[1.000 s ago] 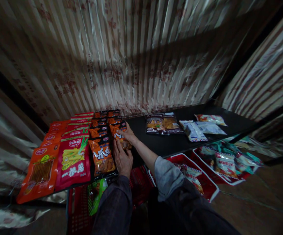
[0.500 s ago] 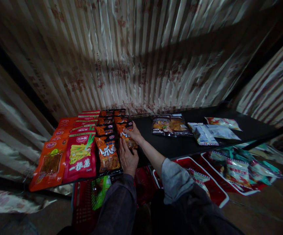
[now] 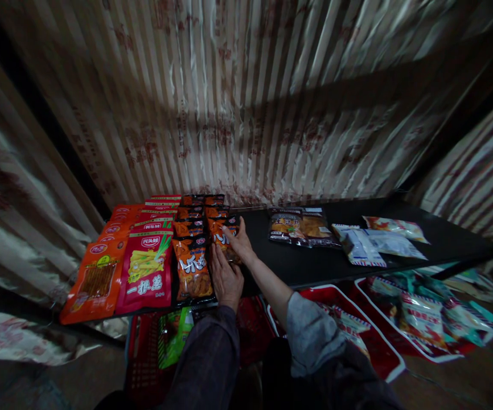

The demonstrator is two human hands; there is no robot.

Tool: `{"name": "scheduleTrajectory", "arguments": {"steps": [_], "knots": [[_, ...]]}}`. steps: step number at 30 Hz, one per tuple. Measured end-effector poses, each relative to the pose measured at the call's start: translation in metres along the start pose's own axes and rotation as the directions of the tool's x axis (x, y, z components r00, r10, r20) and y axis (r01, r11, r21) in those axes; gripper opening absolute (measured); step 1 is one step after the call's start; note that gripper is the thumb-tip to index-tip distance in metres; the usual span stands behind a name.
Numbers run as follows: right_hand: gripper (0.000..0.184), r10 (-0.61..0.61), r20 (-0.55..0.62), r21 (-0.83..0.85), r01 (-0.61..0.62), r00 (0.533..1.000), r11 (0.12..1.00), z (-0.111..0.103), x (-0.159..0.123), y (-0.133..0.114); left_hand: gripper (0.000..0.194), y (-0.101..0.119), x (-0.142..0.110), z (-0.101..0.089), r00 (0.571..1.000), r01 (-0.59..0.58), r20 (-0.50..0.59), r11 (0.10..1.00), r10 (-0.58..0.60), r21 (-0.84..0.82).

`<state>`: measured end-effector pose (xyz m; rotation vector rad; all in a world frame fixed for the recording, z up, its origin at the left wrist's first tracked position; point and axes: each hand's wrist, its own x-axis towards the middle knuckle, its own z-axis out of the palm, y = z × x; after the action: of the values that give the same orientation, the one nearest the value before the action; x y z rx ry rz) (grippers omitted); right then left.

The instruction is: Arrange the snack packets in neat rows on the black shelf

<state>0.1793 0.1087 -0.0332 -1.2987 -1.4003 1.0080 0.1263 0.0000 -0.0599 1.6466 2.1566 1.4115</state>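
- Before us runs a long black shelf (image 3: pixel 306 262), with packets in overlapping rows at its left end and a few loose ones lying further right.
- Under its front edge we see red baskets holding packets; the one furthest right (image 3: pixel 447 356) has a white rim.
- Left of our hands lies a pink packet (image 3: pixel 146 273), on which we read 一根葱 in large white characters; the small logo above is too fine for us to make out.
- The orange-and-black packet (image 3: pixel 217 228) we handle lies at the front of the rightmost row, its long axis running away from us, toward the back.
- Our left hand (image 3: pixel 227 279) is at its near left side, flat, fingers stretched forward along the packet and closed around nothing.
- Our right hand (image 3: pixel 240 242) reaches further back and grips the packet's right side, thumb over the face; the packet lies to its left. Both hands touch it, so neither is nearer.
- Just left, the neighbouring packet (image 3: pixel 193 273) shows 爪 in bold white; the rest we cannot read surely.
- On the brown packet (image 3: pixel 287 228) further right, we make out what seems to be 土豆片.
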Motion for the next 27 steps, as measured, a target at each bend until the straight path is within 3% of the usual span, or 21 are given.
{"name": "scheduleTrajectory", "arguments": {"steps": [3, 6, 12, 15, 21, 27], "knots": [[0.089, -0.001, -0.099, -0.115, -0.011, 0.995, 0.993, -0.006, -0.016, -0.003, 0.073, 0.001, -0.002, -0.002, 1.0, -0.013, -0.019, 1.0, 0.013, -0.009], [0.085, -0.085, -0.124, -0.229, 0.055, 0.989, 0.972, -0.014, -0.037, -0.004, 0.073, -0.001, -0.003, -0.005, 0.998, -0.045, -0.048, 0.999, 0.044, -0.024], [0.065, -0.315, -0.127, -0.361, 0.252, 0.941, 0.898, -0.027, -0.066, -0.006, 0.062, -0.002, -0.014, -0.01, 0.96, -0.279, -0.011, 0.957, 0.279, -0.077], [0.059, -0.381, -0.123, -0.386, 0.31, 0.916, 0.869, -0.029, -0.072, -0.012, 0.066, 0.004, -0.032, -0.017, 0.947, -0.321, -0.023, 0.94, 0.321, -0.118], [0.05, -0.429, -0.086, -0.366, 0.372, 0.899, 0.853, -0.015, -0.09, -0.023, 0.071, -0.002, -0.06, -0.053, 0.975, -0.205, -0.114, 0.969, 0.19, -0.141], [0.045, -0.351, 0.063, -0.292, 0.354, 0.934, 0.889, 0.024, -0.12, -0.023, 0.063, -0.035, -0.045, -0.097, 0.978, -0.106, -0.186, 0.993, 0.093, -0.058]]}}
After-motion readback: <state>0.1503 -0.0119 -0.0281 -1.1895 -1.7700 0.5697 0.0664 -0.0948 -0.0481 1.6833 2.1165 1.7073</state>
